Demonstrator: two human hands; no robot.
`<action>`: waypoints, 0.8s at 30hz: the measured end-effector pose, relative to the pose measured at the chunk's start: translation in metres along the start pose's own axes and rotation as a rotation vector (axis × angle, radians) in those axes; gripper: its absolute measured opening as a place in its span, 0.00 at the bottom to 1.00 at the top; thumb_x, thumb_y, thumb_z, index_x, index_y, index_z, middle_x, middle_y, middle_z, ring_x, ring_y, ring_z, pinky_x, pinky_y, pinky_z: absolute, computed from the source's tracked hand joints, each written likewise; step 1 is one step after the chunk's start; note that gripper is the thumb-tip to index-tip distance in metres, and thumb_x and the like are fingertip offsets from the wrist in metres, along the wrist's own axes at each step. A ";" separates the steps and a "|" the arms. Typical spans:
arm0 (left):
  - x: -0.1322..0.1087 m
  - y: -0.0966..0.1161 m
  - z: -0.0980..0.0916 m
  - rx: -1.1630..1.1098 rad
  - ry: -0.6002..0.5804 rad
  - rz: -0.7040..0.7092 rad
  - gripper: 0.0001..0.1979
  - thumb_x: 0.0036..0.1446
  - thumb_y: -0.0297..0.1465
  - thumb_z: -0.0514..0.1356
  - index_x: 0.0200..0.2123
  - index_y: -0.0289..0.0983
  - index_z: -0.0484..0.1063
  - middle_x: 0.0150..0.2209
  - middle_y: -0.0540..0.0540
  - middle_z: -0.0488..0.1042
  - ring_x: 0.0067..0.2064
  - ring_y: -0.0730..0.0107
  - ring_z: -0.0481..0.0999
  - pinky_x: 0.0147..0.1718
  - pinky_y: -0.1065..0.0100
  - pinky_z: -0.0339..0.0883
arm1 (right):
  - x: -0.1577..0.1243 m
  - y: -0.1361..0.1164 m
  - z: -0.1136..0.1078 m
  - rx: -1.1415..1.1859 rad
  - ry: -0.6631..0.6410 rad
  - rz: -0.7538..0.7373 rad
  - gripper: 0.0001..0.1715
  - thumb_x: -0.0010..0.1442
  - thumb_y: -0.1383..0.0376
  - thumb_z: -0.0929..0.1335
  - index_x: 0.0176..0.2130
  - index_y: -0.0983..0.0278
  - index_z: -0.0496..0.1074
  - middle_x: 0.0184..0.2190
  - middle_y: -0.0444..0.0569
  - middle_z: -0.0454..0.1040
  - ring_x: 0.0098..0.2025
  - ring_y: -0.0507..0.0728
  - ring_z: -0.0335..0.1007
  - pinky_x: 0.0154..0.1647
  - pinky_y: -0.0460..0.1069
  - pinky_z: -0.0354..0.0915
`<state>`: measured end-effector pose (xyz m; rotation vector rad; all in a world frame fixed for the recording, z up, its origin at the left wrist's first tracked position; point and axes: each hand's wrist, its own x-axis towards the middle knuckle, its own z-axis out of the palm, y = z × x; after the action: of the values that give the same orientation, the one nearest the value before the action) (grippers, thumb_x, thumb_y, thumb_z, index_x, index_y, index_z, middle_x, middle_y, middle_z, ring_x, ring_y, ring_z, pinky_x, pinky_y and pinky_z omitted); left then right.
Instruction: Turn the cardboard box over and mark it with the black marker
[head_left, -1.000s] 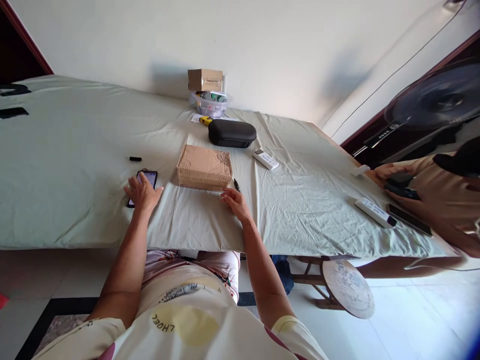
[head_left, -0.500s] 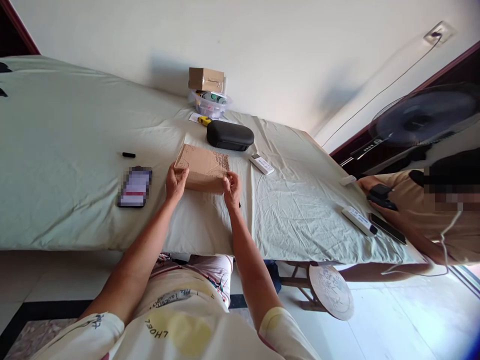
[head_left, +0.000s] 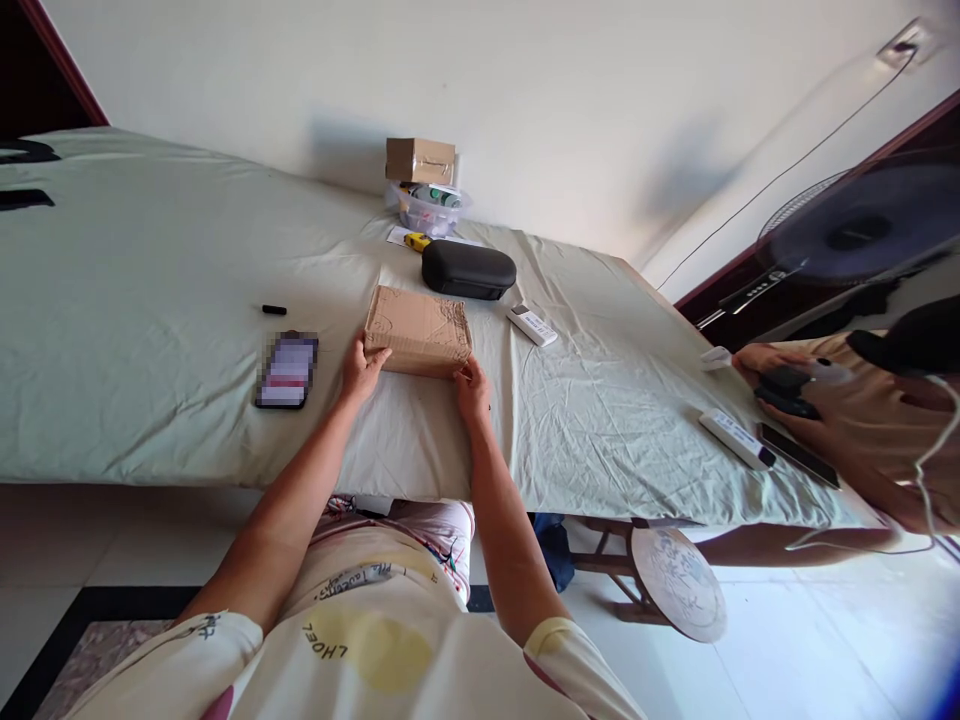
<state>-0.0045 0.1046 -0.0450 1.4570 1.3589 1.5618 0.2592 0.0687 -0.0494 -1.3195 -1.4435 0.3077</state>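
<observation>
A flat cardboard box [head_left: 418, 330] lies on the sheet-covered tabletop [head_left: 135, 300], set back from its near edge. The left hand [head_left: 362, 368] and right hand [head_left: 472, 380] each have their grip closed on one near corner. A phone [head_left: 287, 370] lies near the left hand, a black case [head_left: 469, 270] sits just behind the box, and bare sheet stretches leftward.

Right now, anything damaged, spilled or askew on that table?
The flat brown cardboard box, held at its near corners by the left hand and right hand, has a creased, dented top. The pale green sheet is wrinkled to its right. Nothing spilled.
</observation>
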 end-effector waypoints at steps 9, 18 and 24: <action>-0.004 0.007 0.001 -0.137 0.131 0.022 0.27 0.61 0.51 0.68 0.54 0.40 0.68 0.51 0.38 0.81 0.52 0.56 0.83 0.54 0.56 0.77 | -0.003 -0.014 -0.001 0.033 0.073 0.089 0.19 0.63 0.60 0.68 0.52 0.60 0.77 0.42 0.52 0.83 0.42 0.57 0.79 0.46 0.54 0.76; -0.013 0.007 0.014 0.101 0.085 0.120 0.47 0.52 0.51 0.75 0.67 0.40 0.60 0.67 0.30 0.70 0.69 0.42 0.71 0.68 0.45 0.66 | -0.011 -0.029 0.009 -0.170 0.188 -0.050 0.36 0.60 0.51 0.75 0.62 0.59 0.67 0.50 0.55 0.76 0.49 0.61 0.74 0.53 0.59 0.74; -0.026 0.014 0.027 0.266 0.066 0.092 0.64 0.46 0.48 0.79 0.74 0.30 0.48 0.73 0.19 0.59 0.76 0.30 0.59 0.74 0.37 0.55 | -0.018 -0.038 0.026 -0.385 0.236 0.024 0.53 0.55 0.46 0.78 0.68 0.62 0.58 0.54 0.61 0.71 0.57 0.68 0.70 0.60 0.66 0.69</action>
<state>0.0293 0.0841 -0.0444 1.6581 1.6089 1.5433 0.2138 0.0521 -0.0391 -1.6219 -1.3265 -0.1172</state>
